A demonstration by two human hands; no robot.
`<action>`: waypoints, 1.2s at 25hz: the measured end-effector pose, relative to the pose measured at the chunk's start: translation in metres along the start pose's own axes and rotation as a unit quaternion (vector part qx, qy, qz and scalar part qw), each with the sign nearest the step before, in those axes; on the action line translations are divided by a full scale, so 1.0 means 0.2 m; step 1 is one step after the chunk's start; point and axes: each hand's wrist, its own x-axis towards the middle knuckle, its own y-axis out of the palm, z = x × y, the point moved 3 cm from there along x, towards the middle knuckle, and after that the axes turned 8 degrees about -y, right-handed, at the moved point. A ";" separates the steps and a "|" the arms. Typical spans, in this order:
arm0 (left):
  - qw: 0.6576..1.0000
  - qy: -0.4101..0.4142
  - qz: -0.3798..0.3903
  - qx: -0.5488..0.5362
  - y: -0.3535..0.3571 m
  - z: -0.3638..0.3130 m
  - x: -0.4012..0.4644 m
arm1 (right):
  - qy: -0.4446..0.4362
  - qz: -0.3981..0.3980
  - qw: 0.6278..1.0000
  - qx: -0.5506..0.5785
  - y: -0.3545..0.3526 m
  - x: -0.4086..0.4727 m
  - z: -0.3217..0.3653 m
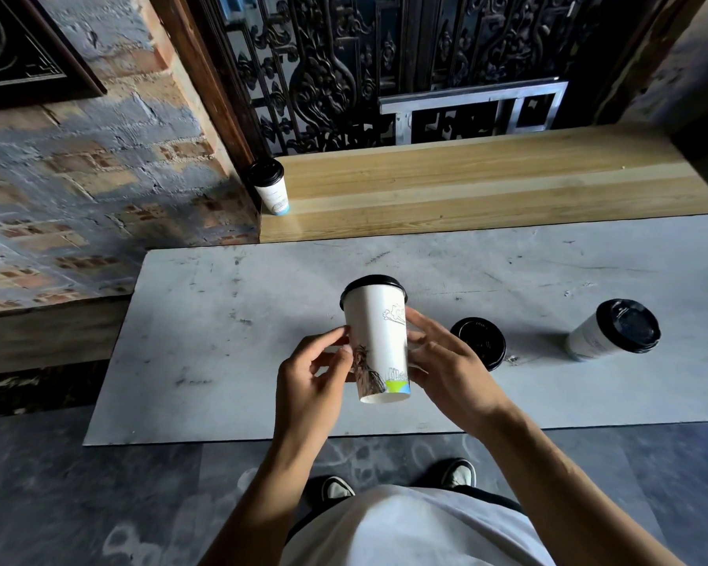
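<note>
Head view: left hand (307,381) and right hand (454,369) grip cup (379,337) over desk (221,320), lid (373,281) on; setting down likely remains.

Both bare forearms reach up from the lower edge and draw in toward each other, the left arm (254,496) rising steeply, the right arm (569,480) slanting in from the outer side. The left hand (309,386) is bent at the wrist, its thumb and curled fingertips (341,353) pinching the near left side of a cup (379,337). The right hand (454,373) cups the other side, back turned up, its fingers (419,320) spread and lightly bent along the wall.
</note>
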 end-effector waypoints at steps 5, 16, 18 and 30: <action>1.000 -0.015 0.021 -0.015 0.00 0.00 -0.01 | -0.009 0.010 1.000 -0.007 -0.01 -0.01 0.01; 0.997 -0.055 0.041 -0.031 0.01 0.04 -0.01 | 0.003 0.021 1.000 0.015 0.02 -0.02 0.01; 0.999 -0.033 0.029 -0.015 0.00 0.03 -0.02 | 0.001 0.017 1.000 0.012 0.02 -0.02 0.00; 1.000 0.019 0.008 0.007 0.00 0.01 -0.03 | -0.014 0.000 1.000 0.003 -0.02 -0.01 -0.04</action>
